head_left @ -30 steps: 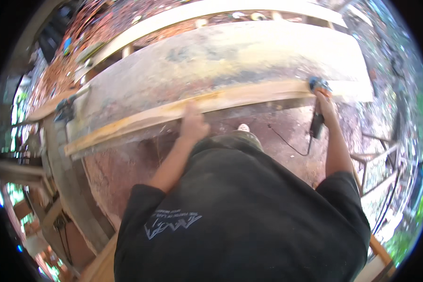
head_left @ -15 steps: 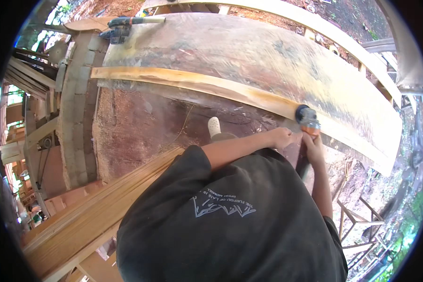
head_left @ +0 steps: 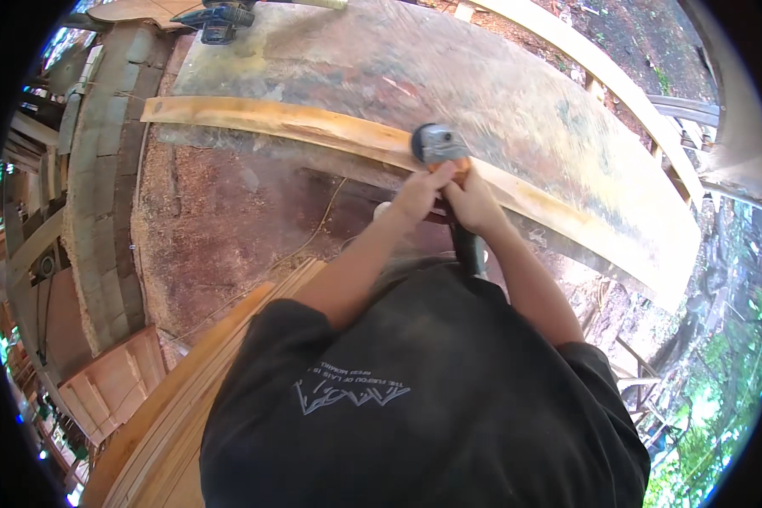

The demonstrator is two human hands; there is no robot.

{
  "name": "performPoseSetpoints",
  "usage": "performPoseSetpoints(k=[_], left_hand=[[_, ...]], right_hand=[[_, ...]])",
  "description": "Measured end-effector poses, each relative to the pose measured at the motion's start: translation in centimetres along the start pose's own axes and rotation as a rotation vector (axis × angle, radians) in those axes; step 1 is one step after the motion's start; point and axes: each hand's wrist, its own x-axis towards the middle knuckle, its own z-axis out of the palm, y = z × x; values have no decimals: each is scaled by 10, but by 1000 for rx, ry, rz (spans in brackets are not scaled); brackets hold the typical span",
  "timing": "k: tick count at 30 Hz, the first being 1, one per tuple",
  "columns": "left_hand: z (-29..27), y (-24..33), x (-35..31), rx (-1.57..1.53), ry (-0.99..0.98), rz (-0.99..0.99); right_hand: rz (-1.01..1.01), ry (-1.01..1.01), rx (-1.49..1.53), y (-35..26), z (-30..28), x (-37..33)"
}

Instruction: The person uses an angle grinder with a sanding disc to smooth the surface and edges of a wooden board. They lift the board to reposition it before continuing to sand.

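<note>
An angle grinder with a silver head, an orange section and a dark body rests its disc end on a long, pale wooden board. My left hand is closed at the grinder's left side, near its head; the exact grip is partly hidden. My right hand wraps round the body just behind the orange section. The board lies along the near edge of a wide, dusty worktable. Below the hands, the grinder's dark rear end points back toward my shirt.
A blue-and-black power tool lies at the table's far left. Long planks are stacked at lower left, beside a thin cord on the reddish floor. A block ledge runs along the left; a wooden rail passes beyond the table.
The grinder and both hands have moved left along the board, from its right part to nearer its middle. The view has shifted too. Both hands keep their hold.
</note>
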Motion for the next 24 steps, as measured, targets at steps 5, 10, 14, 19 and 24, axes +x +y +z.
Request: performPoseSetpoints(k=[5, 10, 14, 19, 24], left_hand=[[-52, 48, -35, -59, 254, -10], [-99, 68, -57, -109, 333, 9], [-83, 55, -47, -104, 247, -35], [-14, 21, -17, -58, 84, -97], [29, 1, 2, 22, 65, -151]], right_hand=[[-121, -150, -4, -63, 60, 43], [32, -196, -255, -117, 100, 58], [81, -147, -268, -113, 72, 34], [69, -59, -120, -47, 11, 7], [86, -36, -70, 11, -28, 1]])
